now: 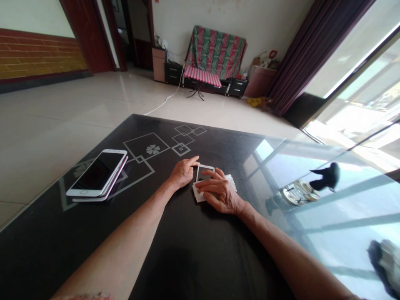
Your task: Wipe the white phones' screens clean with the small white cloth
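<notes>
A small white smartphone (206, 168) lies on the black tabletop (175, 258), its lower part covered. My left hand (183, 171) holds it at the upper left edge, index finger stretched along the top corner and the other fingers curled. Over the phone's lower half, my right hand (223, 191) presses a white wipe (199, 195) with a jagged edge, its fingers bent and slightly apart. The wipe also sticks out at the right of the hand. To the left, a larger white phone (100, 173) rests screen up on another flat, phone-like thing (90, 199).
On the right stands a clear spray bottle (296, 192) with a black trigger head. A blurred dark and whitish object (387, 266) sits at the right edge. Beyond the table are a striped folding stand (202, 76), low cabinets (238, 87) and a white cable (165, 101) on the floor.
</notes>
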A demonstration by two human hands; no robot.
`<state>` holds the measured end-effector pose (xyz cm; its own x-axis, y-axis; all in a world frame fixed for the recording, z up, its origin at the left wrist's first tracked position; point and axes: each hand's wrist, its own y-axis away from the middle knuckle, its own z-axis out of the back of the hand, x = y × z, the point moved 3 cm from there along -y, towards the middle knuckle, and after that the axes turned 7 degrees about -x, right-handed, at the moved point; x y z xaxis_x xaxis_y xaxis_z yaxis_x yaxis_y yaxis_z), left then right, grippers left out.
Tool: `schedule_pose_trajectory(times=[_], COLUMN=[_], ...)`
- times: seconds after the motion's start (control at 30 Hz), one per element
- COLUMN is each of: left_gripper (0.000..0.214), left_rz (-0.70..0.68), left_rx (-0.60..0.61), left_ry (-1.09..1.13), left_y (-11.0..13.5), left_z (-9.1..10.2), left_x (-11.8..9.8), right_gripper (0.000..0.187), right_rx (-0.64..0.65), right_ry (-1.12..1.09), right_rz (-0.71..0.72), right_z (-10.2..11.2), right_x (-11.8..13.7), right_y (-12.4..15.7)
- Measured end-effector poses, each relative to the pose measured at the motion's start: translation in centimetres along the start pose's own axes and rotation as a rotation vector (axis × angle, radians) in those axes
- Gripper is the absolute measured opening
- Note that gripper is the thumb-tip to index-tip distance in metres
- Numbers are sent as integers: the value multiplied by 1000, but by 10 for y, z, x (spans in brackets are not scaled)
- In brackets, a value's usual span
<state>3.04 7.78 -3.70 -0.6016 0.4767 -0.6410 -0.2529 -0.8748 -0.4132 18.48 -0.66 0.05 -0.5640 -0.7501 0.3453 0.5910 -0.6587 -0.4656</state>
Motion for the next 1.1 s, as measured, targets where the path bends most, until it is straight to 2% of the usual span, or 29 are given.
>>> schedule_pose_trajectory(times=[0.13,0.33,0.47,0.63,0.8,0.9,0.97,1.1], left_gripper=[55,55,54,55,55,54,54,56], left_rz=[0,1,-2,25,13,6,1,14], left_rx=[0,-7,-10,10,-1,-5,-5,0], left_ry=[-5,-14,-20,-15,-20,-29,-29,-26], left_y=[0,0,0,-1,0,0,-1,-1], left_z=[0,0,0,0,1,0,0,-1], left_x=[1,0,-1,0,-1,-1,0,1], right_gripper=[23,31,29,19,15,16,18,25], right_rx=[-17,-102,-175,-232,-119,-72,-82,-175], right_ry=[25,232,262,161,3,-21,35,219], right_rz=[17,-232,-291,-183,11,71,24,-191], right_z=[-3,-5,0,3,-2,-6,-7,-5], right_x=[-1,-41,-54,-40,-4,7,1,-32], right_y=[3,2,4,6,2,0,0,1])
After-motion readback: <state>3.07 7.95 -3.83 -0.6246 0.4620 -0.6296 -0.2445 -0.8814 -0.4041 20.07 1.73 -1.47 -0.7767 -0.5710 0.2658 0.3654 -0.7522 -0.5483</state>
